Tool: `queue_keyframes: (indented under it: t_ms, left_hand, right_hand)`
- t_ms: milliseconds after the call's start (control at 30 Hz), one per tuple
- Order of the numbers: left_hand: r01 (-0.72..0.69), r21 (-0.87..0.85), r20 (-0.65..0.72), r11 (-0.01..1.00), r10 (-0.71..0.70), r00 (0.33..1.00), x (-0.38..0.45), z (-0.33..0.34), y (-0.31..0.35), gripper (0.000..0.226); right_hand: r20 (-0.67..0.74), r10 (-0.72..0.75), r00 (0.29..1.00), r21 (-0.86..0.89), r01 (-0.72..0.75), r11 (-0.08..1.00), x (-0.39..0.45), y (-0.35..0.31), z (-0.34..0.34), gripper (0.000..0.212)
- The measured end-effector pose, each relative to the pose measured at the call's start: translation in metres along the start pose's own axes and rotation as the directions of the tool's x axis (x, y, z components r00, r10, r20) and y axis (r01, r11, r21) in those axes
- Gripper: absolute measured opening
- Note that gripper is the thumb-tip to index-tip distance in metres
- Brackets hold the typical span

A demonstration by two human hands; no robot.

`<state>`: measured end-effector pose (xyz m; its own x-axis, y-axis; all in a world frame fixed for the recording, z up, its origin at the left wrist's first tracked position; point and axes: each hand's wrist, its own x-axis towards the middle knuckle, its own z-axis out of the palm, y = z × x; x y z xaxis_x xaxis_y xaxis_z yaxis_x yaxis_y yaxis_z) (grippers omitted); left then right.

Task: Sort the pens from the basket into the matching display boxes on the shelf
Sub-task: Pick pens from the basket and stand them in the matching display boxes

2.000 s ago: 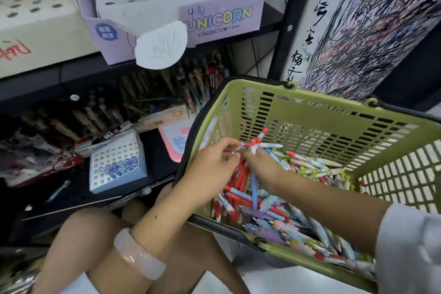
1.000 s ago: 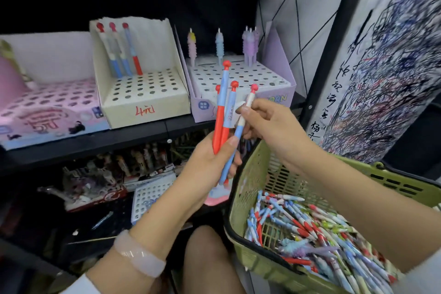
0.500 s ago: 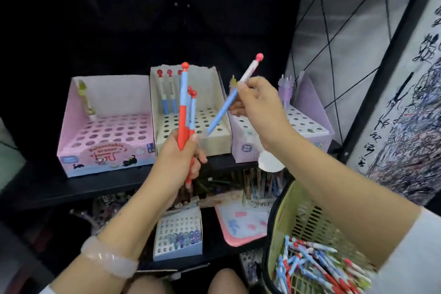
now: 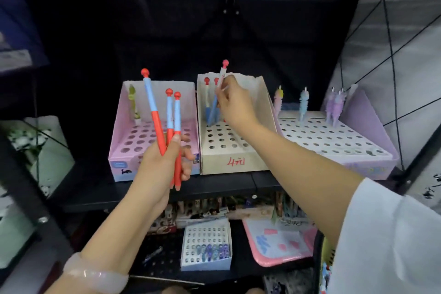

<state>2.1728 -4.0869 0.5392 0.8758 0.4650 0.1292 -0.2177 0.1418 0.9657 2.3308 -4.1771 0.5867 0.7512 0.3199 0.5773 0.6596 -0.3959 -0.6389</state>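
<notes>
My left hand [image 4: 164, 162] is shut on three red-and-blue pens [image 4: 167, 124] with round red tops, held upright in front of the pink display box [image 4: 119, 160]. My right hand [image 4: 235, 105] pinches one blue-and-white pen [image 4: 220, 83] with a red top. It holds that pen over the back rows of the cream display box [image 4: 229, 162], beside matching pens [image 4: 208, 100] standing there. The purple display box [image 4: 372, 167] at the right holds several pastel pens [image 4: 304, 102]. Only a sliver of the green basket [image 4: 325, 255] shows at the lower right.
A green pen [image 4: 133, 100] stands at the back of the pink box. On the lower shelf sit a small white holed box [image 4: 206, 248] with bluish pens, a pink tray [image 4: 279, 243] and a loose pen [image 4: 152, 254]. A black shelf post [image 4: 35, 198] rises at left.
My right hand has carried its single pen leftward and down from above the purple box to the cream box's back rows. The left hand with its pens stays raised. The view has tilted upward.
</notes>
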Motion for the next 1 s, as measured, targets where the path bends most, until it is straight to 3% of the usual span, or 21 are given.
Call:
queue_keyframes:
  t_ms: [167,300,400,433,533,600,667,767,867,1000]
  left_hand:
    - [0.025,0.027,0.038,0.999,-0.027,0.999,0.003,-0.01,-0.005,0.021]
    - [0.019,0.085,0.057,0.996,-0.024,0.998,0.004,-0.014,-0.003,0.023]
    - [0.016,0.086,0.063,0.996,-0.021,0.998,0.004,-0.012,0.001,0.021]
    - [0.012,0.077,0.063,0.997,-0.017,0.998,0.005,-0.01,0.002,0.021]
    - [-0.013,0.071,0.07,0.997,0.008,0.998,0.006,-0.001,0.004,0.022]
    - [-0.024,0.074,0.091,0.997,0.017,0.996,0.007,0.005,0.004,0.022]
    - [-0.014,0.046,0.111,0.999,0.009,0.994,0.007,0.011,0.005,0.021]
    - [0.033,-0.017,0.138,0.999,-0.031,0.99,0.007,0.015,0.005,0.021]
    - [0.024,0.041,0.123,0.999,-0.029,0.992,0.008,0.013,0.002,0.02]
    - [0.012,0.077,0.11,0.997,-0.02,0.994,0.01,0.009,-0.003,0.02]
  right_hand:
    - [0.207,0.026,0.978,-0.312,0.041,0.949,-0.001,0.009,0.021,0.013]
    - [0.131,0.087,0.987,-0.301,-0.044,0.953,-0.005,0.011,0.024,0.014]
    - [-0.021,0.071,0.997,-0.06,-0.072,0.996,-0.013,-0.003,0.016,0.015]
    - [-0.009,0.065,0.998,0.063,-0.065,0.996,-0.019,-0.01,0.013,0.018]
    - [0.226,0.041,0.973,0.357,-0.122,0.926,-0.039,-0.029,0.004,0.019]
    - [0.347,0.009,0.938,0.421,-0.164,0.892,-0.05,-0.033,-0.002,0.014]
    - [0.378,-0.016,0.926,0.44,-0.165,0.883,-0.055,-0.032,-0.007,0.013]
    - [0.269,0.077,0.96,0.463,-0.199,0.864,-0.048,-0.025,-0.014,0.014]
    - [0.055,0.23,0.972,0.498,-0.226,0.837,-0.024,-0.014,-0.033,0.014]
    - [-0.235,0.165,0.958,0.18,-0.124,0.976,0.006,0.008,-0.058,0.013]
